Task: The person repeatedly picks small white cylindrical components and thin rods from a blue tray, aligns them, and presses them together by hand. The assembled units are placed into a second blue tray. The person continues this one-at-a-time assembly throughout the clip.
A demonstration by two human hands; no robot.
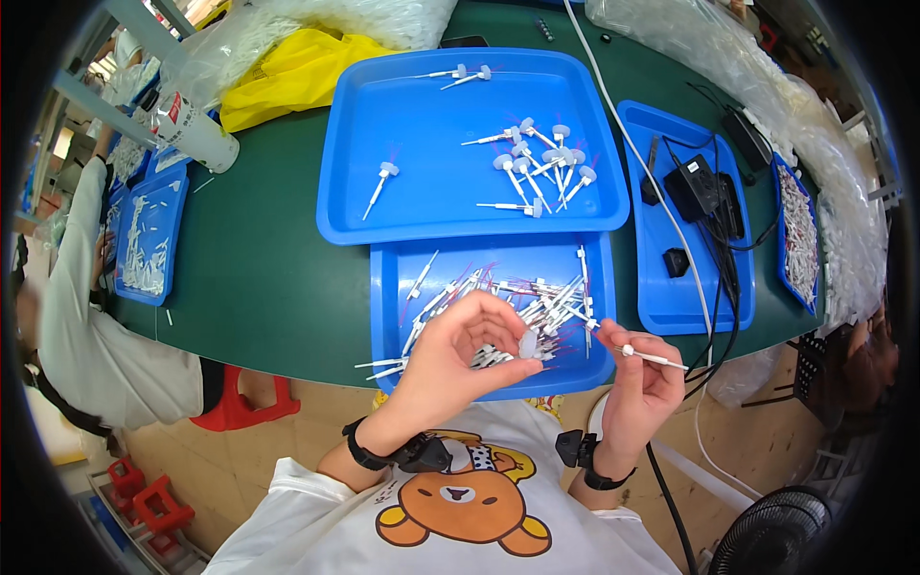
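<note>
My left hand [460, 350] is closed, its thumb and fingertips around a small translucent round cap [528, 344]. My right hand [644, 388] pinches a thin white plastic stick [654, 358] that points to the right. Another white stick [581, 316] reaches toward my right fingertips; whether they touch it I cannot tell. Both hands are over the near edge of the lower blue tray [385, 273], which holds a pile of white sticks [551, 305] with thin pink wires. In the upper blue tray [422, 125] lie several white sticks with translucent round caps [522, 163].
Black power adapters [692, 187] and cables lie in a blue tray [661, 307] on the right. A white cable [623, 129] crosses the green table [259, 240]. Far left stand a white canister [196, 134] and a yellow bag [297, 77]. A person's sleeve [72, 287] is at left.
</note>
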